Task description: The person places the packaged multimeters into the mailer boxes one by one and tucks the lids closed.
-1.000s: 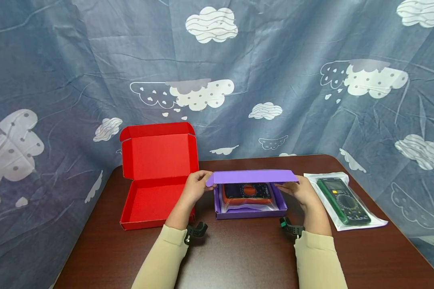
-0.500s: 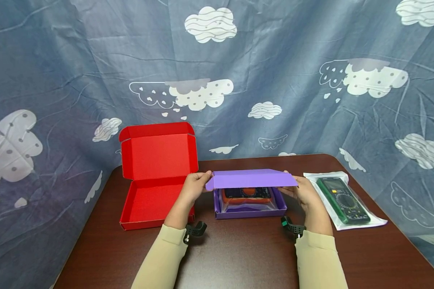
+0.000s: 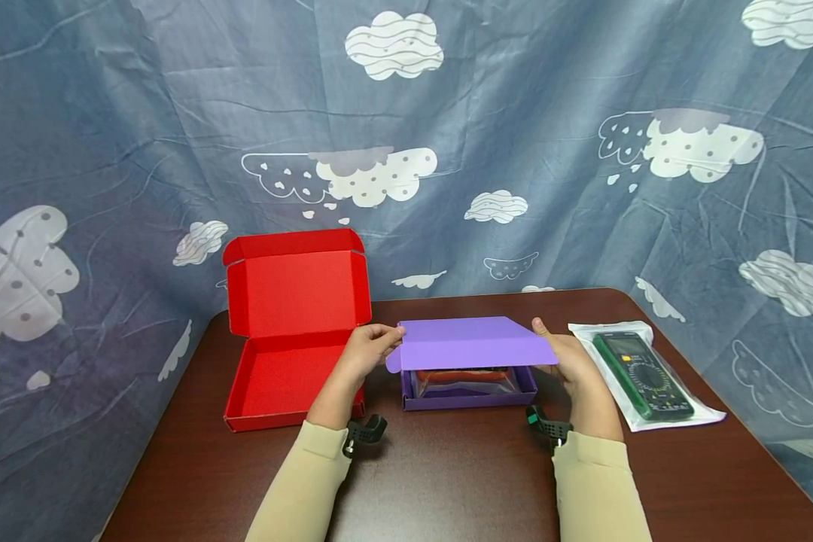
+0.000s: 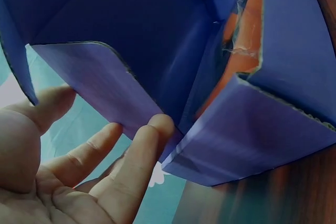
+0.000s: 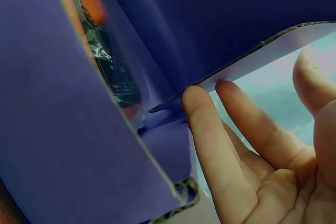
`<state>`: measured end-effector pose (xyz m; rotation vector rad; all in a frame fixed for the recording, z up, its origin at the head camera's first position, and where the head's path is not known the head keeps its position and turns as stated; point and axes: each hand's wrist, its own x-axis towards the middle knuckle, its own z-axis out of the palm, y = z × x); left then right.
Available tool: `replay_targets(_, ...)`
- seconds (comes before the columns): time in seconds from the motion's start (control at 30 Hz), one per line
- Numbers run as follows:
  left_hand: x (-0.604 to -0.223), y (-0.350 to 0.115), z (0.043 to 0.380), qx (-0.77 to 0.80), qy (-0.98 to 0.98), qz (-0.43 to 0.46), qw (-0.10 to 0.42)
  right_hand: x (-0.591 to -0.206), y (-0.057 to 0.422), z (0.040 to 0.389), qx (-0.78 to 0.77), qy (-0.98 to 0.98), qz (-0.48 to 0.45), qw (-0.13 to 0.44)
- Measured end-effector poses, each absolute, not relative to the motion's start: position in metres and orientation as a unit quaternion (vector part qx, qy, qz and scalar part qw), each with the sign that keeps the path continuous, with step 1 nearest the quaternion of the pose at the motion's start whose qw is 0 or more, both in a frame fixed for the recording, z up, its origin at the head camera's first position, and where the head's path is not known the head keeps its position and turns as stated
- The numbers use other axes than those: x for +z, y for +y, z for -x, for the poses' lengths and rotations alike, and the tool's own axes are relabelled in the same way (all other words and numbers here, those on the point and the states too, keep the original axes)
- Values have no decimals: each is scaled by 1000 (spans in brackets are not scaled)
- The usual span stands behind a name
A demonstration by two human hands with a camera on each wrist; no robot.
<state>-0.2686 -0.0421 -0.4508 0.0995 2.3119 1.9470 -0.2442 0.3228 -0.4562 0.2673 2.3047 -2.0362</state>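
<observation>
A purple cardboard box (image 3: 470, 403) stands mid-table with its lid (image 3: 474, 342) tilted partway down. Inside lies an orange multimeter (image 3: 464, 375) in a clear bag, largely hidden beneath the lid. My left hand (image 3: 368, 350) is at the lid's left side; in the left wrist view, its extended fingertips touch the outside of the side flap (image 4: 100, 80). At the opposite end, my right hand (image 3: 569, 357) has its thumb raised. Fairly straight fingers of that hand press the other side flap (image 5: 231, 69) in the right wrist view.
To the left stands a red cardboard box (image 3: 294, 376) with its lid up. A green-edged multimeter (image 3: 644, 376) in a clear bag lies on the right of the brown table (image 3: 454, 474). Behind hangs a blue cloud-patterned curtain (image 3: 406, 113).
The purple lid has swung down toward me, covering more of the orange multimeter. My right thumb has come up from the lid, while both forearms stay almost in place.
</observation>
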Motion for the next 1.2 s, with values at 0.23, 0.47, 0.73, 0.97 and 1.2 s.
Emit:
replay_targets(0.23,-448,-42,267,633,771,-32,66,-459,329,243,-670,737,-80,48)
replay_targets(0.47,-446,-42,266,623,778,-32,70,-457,333,246,-728,679,-60,73)
replay_targets(0.73,-445,-43,265,619,781,-33,77,-454,333,246,-697,711,-61,77)
replay_targets(0.97,-443,-43,264,615,782,-45,89,-453,334,243,-680,726,-60,85)
replay_targets(1.2,-441,-43,262,616,780,-59,94,-448,333,239,-615,781,-77,80)
